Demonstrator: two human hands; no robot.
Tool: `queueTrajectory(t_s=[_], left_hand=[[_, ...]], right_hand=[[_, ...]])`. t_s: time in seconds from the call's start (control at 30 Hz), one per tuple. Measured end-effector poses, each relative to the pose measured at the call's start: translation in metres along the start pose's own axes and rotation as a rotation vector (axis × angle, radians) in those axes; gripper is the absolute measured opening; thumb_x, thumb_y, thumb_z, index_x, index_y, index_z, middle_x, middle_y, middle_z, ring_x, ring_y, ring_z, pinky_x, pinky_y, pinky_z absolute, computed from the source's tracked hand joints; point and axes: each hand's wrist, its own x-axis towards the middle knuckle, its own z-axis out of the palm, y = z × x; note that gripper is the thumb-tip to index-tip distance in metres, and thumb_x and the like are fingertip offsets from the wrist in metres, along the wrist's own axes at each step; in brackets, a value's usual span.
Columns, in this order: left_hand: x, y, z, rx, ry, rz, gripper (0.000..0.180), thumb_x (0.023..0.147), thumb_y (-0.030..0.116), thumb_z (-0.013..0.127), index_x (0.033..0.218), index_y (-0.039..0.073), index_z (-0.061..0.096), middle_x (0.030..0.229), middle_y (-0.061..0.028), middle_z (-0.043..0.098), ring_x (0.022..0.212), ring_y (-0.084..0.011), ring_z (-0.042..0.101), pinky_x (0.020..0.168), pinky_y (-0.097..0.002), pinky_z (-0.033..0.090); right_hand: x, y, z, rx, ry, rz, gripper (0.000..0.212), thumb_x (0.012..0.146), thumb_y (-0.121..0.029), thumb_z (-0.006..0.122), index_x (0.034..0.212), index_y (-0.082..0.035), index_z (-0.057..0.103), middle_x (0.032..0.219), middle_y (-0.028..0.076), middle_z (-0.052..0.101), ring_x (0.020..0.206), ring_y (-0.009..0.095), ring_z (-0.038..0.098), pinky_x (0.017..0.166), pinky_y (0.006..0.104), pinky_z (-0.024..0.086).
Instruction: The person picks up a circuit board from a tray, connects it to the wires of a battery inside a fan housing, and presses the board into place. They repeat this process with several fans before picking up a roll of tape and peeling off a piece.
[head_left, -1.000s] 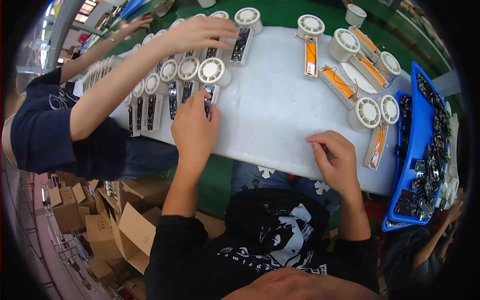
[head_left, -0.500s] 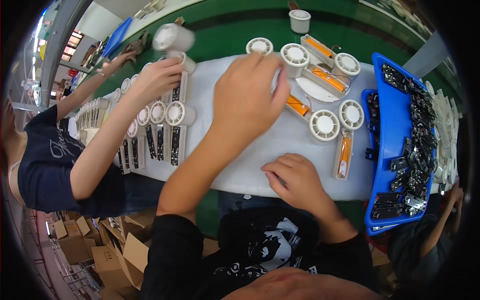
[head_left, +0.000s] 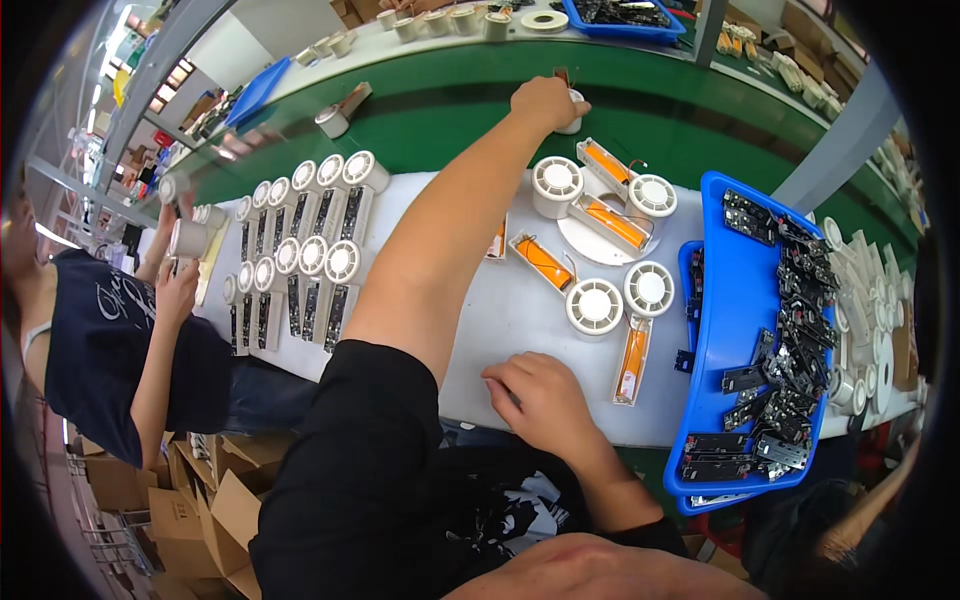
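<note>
We reach our left hand [head_left: 545, 100] past the table's far edge, fingers closed on a white fan part [head_left: 570, 112] on the green belt; our right hand [head_left: 540, 400] rests curled, empty, at the near edge; orange-handled fans [head_left: 600, 300] remain unfinished beside finished rows [head_left: 310, 250]

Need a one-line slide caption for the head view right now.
Left hand reaches onto the green belt for a white fan unit; right hand rests on the white mat.
</note>
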Motion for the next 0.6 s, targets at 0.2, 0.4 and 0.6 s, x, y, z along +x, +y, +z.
queueTrajectory(t_s=[0.2,0.4,0.6], left_hand=[[-0.052,-0.033,-0.038,-0.081,0.128,0.154,0.058,0.076,0.047,0.077,0.118,0.007,0.074,0.108,-0.0190,0.075,0.099,-0.0350,0.073,0.088,-0.0426,0.059],[-0.146,-0.093,-0.115,-0.155,0.378,0.495,0.045,0.071,0.009,0.076,0.115,0.006,0.064,0.119,-0.0147,0.068,0.104,-0.0339,0.068,0.091,-0.0423,0.055],[-0.196,-0.109,-0.143,0.125,0.348,1.022,0.030,0.078,-0.007,0.066,0.103,0.007,0.058,0.132,-0.0111,0.061,0.121,-0.0355,0.060,0.101,-0.0410,0.052]], right_hand=[[-0.005,0.001,-0.003,0.021,0.034,-0.027,0.007,0.086,-0.005,0.072,0.093,-0.005,0.071,0.081,0.011,0.067,0.076,0.032,0.065,0.070,0.0431,0.051],[0.001,-0.003,-0.004,-0.044,-0.045,-0.080,0.008,0.086,-0.005,0.072,0.093,-0.005,0.071,0.081,0.010,0.067,0.075,0.031,0.065,0.069,0.0417,0.050],[-0.003,-0.004,-0.005,0.002,-0.007,-0.147,0.008,0.086,-0.004,0.071,0.094,-0.005,0.072,0.077,0.009,0.066,0.071,0.029,0.064,0.066,0.0403,0.050]])
